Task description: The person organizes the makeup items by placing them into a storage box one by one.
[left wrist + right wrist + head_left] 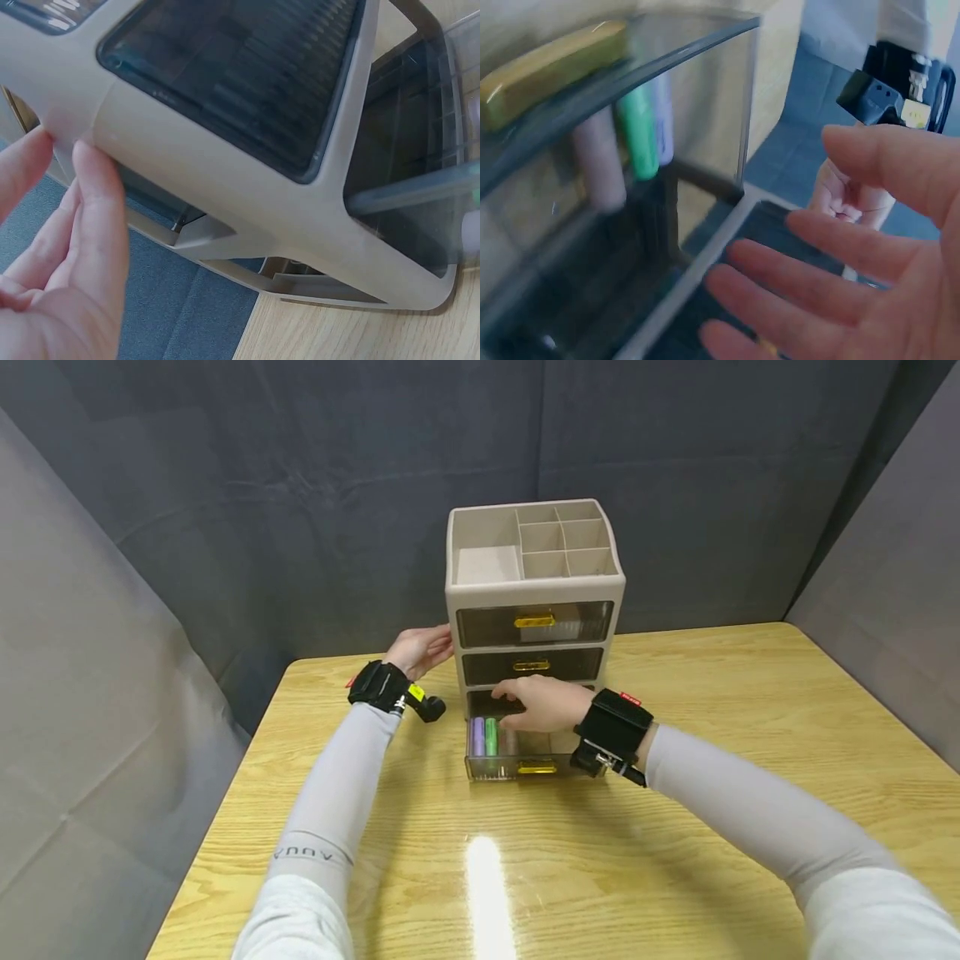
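One drawer cabinet (534, 585), three drawers, three gold handles, three markers in the open drawer (517, 758), two hands

You see a beige organizer (534, 583) of matt, smooth plastic. Its drawers (534, 623) are smoky clear plastic with shiny golden handles (534, 621). The table (750, 710) is light wood, glossy with visible grain. The backdrop (300, 485) is grey matt cloth.

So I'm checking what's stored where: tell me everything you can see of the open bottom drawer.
The bottom drawer is clear smoky plastic with a gold handle, pulled out from the beige organizer onto the wooden table. Purple, green and pinkish cylinders lie side by side at its left. The right hand hovers over it, fingers relaxed.
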